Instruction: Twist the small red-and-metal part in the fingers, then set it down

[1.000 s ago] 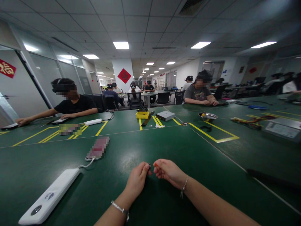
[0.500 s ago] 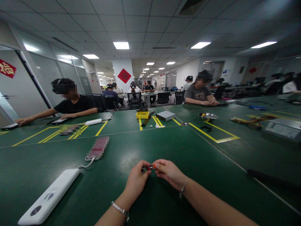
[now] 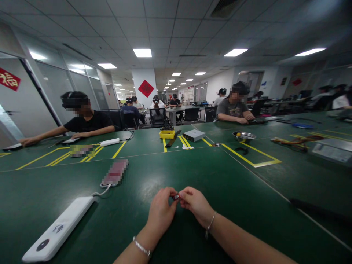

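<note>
in the head view, the left hand [image 3: 162,209] and the right hand [image 3: 195,203] meet just above the green table [image 3: 220,183], near its front edge. both hands are closed in a fingertip pinch on one small red and dark part [image 3: 176,197], which sits between them; what the part is, i cannot tell. to do this step well, i think the wrists should rest on the table and the fingers should press lightly, so the tiny part does not slip.

to the left lies a white power bank [image 3: 59,229] with a small dark logo, too small to read. a red sign [image 3: 145,88] on the far pillar and another sign [image 3: 8,79] on the left wall carry characters.
</note>
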`<move>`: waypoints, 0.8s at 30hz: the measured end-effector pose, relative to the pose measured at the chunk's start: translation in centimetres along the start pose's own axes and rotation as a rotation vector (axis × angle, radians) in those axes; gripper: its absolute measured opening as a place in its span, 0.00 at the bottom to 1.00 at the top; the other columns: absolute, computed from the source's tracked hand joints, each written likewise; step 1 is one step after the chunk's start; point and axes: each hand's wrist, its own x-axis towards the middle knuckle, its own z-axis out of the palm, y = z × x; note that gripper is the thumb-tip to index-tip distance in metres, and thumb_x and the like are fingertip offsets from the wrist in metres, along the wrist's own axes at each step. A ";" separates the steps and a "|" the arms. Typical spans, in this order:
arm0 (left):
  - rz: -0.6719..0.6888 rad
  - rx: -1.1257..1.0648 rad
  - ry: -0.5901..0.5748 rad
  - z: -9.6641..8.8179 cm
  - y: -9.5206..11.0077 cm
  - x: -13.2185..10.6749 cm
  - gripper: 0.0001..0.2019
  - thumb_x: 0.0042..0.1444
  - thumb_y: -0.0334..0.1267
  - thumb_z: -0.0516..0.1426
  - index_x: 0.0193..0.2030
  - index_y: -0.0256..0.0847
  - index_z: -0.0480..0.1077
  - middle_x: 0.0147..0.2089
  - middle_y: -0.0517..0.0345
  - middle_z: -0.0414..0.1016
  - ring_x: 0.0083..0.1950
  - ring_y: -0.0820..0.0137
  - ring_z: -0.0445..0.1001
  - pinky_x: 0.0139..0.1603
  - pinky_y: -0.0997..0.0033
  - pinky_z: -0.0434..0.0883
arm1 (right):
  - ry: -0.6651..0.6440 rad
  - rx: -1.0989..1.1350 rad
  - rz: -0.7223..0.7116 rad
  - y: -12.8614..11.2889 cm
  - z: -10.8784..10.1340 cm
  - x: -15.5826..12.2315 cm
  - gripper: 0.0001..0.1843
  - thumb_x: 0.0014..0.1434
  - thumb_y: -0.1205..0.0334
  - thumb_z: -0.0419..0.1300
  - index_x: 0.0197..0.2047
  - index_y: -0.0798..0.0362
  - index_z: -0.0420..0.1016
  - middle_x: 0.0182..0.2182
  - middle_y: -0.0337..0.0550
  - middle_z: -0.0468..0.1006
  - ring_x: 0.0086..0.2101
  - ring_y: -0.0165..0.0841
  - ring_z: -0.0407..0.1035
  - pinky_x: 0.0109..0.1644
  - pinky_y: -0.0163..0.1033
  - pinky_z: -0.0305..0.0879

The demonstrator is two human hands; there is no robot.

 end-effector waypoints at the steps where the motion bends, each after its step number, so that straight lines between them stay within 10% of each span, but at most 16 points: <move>1: 0.001 0.016 0.000 0.0 0.0 0.0 0.05 0.47 0.30 0.52 0.32 0.42 0.64 0.31 0.61 0.69 0.35 0.70 0.68 0.37 0.70 0.64 | 0.015 -0.021 -0.009 0.1 0.0 0.0 0.16 0.36 0.53 0.64 0.22 0.56 0.65 0.17 0.35 0.68 0.21 0.24 0.61 0.28 0.33 0.59; 11: -0.080 0.083 0.058 -0.2 -0.1 -0.1 0.02 0.47 0.32 0.53 0.30 0.42 0.64 0.30 0.62 0.70 0.33 0.71 0.68 0.35 0.72 0.63 | 0.095 -0.188 -0.117 0.2 1.0 -0.9 0.25 0.44 0.43 0.55 0.27 0.59 0.74 0.24 0.45 0.73 0.25 0.29 0.65 0.27 0.34 0.61; 24: 0.036 0.120 0.037 0.1 0.1 -0.1 0.06 0.49 0.33 0.52 0.36 0.42 0.64 0.34 0.58 0.69 0.37 0.68 0.68 0.39 0.66 0.65 | 0.070 -0.316 -0.175 -0.7 0.8 -0.6 0.13 0.41 0.56 0.60 0.27 0.57 0.73 0.26 0.43 0.76 0.29 0.32 0.68 0.31 0.35 0.61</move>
